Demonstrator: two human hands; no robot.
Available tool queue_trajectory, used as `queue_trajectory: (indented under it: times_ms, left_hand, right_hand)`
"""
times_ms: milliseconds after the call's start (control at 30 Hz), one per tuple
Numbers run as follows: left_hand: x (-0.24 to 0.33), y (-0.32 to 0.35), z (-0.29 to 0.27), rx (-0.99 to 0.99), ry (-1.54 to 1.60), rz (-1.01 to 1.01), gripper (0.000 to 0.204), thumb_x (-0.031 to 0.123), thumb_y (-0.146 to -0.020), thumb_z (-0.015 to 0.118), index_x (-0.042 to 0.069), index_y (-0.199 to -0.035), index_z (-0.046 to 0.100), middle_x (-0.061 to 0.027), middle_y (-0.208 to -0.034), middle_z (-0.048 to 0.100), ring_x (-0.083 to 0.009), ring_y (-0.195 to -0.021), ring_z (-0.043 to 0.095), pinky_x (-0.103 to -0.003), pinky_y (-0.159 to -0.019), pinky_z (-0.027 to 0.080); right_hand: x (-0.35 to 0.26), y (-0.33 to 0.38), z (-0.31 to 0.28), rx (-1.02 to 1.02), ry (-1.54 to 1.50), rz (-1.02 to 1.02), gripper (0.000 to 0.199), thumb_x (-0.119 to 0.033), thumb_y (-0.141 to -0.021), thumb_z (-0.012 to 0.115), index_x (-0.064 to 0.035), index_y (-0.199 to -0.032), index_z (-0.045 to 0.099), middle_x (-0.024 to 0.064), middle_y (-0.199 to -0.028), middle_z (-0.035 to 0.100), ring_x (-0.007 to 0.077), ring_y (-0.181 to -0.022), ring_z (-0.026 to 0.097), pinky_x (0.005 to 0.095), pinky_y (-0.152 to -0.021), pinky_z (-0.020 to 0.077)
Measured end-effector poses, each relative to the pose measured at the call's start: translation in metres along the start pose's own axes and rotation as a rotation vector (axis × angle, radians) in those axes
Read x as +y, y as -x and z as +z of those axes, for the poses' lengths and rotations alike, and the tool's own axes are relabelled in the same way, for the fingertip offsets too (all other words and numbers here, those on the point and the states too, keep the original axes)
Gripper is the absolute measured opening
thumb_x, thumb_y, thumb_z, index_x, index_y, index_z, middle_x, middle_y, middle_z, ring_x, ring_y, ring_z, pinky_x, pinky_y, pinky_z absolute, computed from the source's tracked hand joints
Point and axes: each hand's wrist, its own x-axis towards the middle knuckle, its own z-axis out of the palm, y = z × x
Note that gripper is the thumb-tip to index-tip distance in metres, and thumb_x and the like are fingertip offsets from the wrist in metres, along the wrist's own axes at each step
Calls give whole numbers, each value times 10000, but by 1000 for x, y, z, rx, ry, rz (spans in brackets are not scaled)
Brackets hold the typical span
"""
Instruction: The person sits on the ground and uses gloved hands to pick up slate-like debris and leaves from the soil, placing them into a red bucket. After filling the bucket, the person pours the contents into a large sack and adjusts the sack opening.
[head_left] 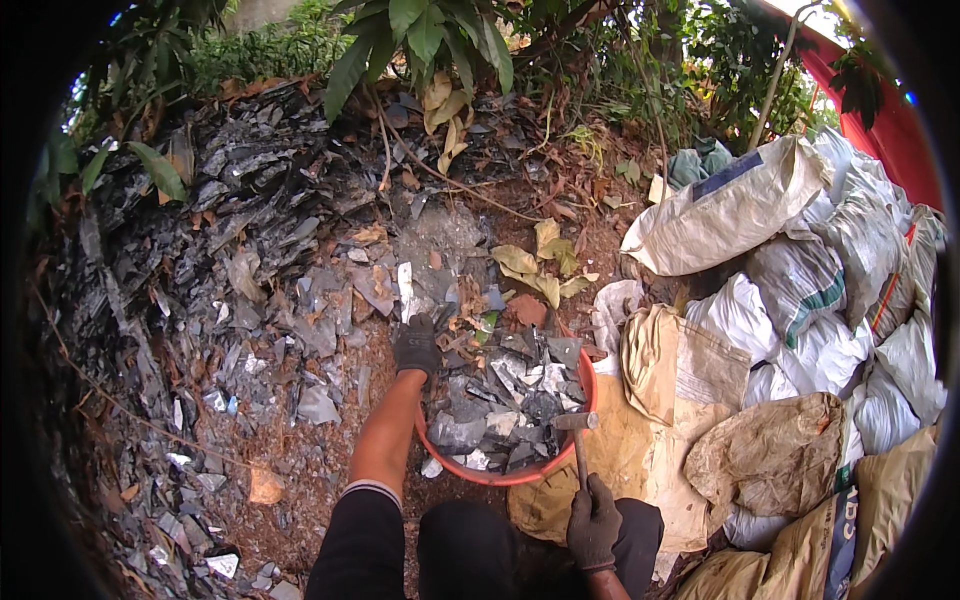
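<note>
An outdoor work spot: dark shards cover the left, stuffed sacks fill the right, leafy plants line the top.

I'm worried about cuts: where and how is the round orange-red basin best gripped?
Probably by the rim of the round orange-red basin, one hand at left, one at right, coming from the near side: the curved rim shows bare there, its far stretch is hidden, and the angular grey shards inside look sharp.

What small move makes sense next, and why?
Probably lift the long, pale, flat shard into the round orange plastic basin: the dark-gloved left hand is at its lower end, and the basin close by already holds grey shards.
</note>
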Motion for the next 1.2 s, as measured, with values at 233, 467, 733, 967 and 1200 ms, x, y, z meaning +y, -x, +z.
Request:
queue_trajectory:
  times_ms: [233, 467, 733, 967, 1200]
  left_hand:
    - [-18, -12, -24, -170, 162, 41, 422, 254, -718, 758, 53, -1077, 667, -225, -1052, 680, -392, -955, 677, -468, -834, 541]
    - [16, 24, -68, -566, 778, -72, 335, 205, -779, 800, -23, -1006, 706, -63, -872, 696, -117, -721, 619, -313, -640, 501]
    - [88, 48, -73, -509, 1206, 20, 214, 156, -888, 738, -8, -1013, 684, -27, -848, 681, -91, -713, 611, -257, -628, 488]
    - [91, 75, -28, -432, 798, 93, 303, 255, -807, 748, -14, -746, 622, -81, -689, 640, -160, -650, 600, -362, -628, 502]
    - [81, 87, -23, 65, 637, 94, 360, 228, -839, 693, 15, -1119, 613, -215, -1046, 649, -359, -998, 620, -458, -874, 491]
  right_hand:
    - [-4, 0, 4, -11, -57, 16, 292, -86, -945, 643, 50, -1203, 648, 246, -1092, 720, 332, -1012, 727, 391, -873, 561]
    - [5, 1, 9, -14, -47, -21, 298, -94, -939, 649, 44, -1203, 654, 258, -1067, 714, 358, -990, 726, 398, -853, 563]
    - [11, -2, 16, 35, -116, 151, 313, -81, -971, 621, 43, -1259, 623, 182, -1053, 719, 229, -943, 693, 338, -819, 550]
    - [-17, -31, 22, 75, -138, 48, 310, -96, -979, 611, 34, -1260, 621, 205, -1084, 719, 284, -972, 716, 370, -824, 555]
    - [-56, -93, 67, -392, 226, 87, 257, -107, -966, 625, -17, -1205, 653, 236, -1033, 714, 411, -976, 702, 438, -805, 561]
